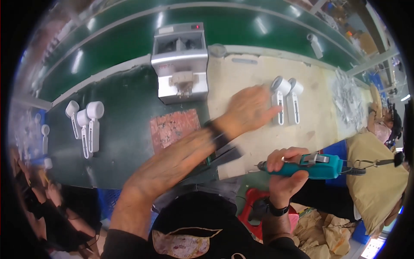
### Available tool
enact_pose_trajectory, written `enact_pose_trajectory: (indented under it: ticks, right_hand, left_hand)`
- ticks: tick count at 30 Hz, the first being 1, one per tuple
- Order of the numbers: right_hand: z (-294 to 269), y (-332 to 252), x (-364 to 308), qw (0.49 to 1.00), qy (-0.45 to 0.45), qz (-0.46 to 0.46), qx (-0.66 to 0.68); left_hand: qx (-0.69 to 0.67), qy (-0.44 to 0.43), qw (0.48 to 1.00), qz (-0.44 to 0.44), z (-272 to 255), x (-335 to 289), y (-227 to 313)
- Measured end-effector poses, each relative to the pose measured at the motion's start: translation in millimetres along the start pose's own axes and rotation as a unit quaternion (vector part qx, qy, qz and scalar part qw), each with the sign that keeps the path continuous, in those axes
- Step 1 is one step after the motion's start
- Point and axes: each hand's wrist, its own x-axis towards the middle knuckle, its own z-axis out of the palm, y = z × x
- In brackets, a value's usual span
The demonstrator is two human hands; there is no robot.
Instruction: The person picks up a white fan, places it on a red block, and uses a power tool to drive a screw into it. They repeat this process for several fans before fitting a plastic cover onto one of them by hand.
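My left hand (251, 108) reaches across to the right, slightly blurred, with thumb and fingers apart. Its fingertips are at the edge of a white round-headed device with a slotted handle (280, 101); whether they touch it I cannot tell. Against that device lies a second white device (294, 103) of the same kind. Lower down, the fingers of my right hand (288, 172) wrap round a teal electric screwdriver (324, 167). Its bit points left, and a cord leaves its right end.
A silver screw feeder (181, 64) stands at the back middle, before a green conveyor belt (241, 26). Close to it lies a worn red mat (174, 127). Several white devices (90, 129) lie at left. Clear plastic bags (347, 101) are at right. Co-workers sit on both sides.
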Motion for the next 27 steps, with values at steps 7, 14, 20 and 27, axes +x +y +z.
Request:
enact_pose_trajectory:
  ticks: [7, 14, 20, 27]
  right_hand:
    - [-12, 6, -2, 1.000, 0.015, 0.006, -0.027]
    - [-13, 27, 9, 0.999, -0.015, 0.021, -0.046]
    - [23, 35, 2, 0.997, -0.058, 0.049, -0.028]
    - [56, 22, 4, 0.974, -0.141, 0.063, 0.166]
  left_hand:
    - [0.069, -0.066, 0.990, -0.105, 56, 46, -6]
    - [0.031, 0.046, 0.998, 0.017, -6, -22, -4]
    - [0.037, 0.049, 0.997, 0.047, -87, -113, 3]
    - [0.032, 0.036, 0.999, 0.021, -122, -165, -26]
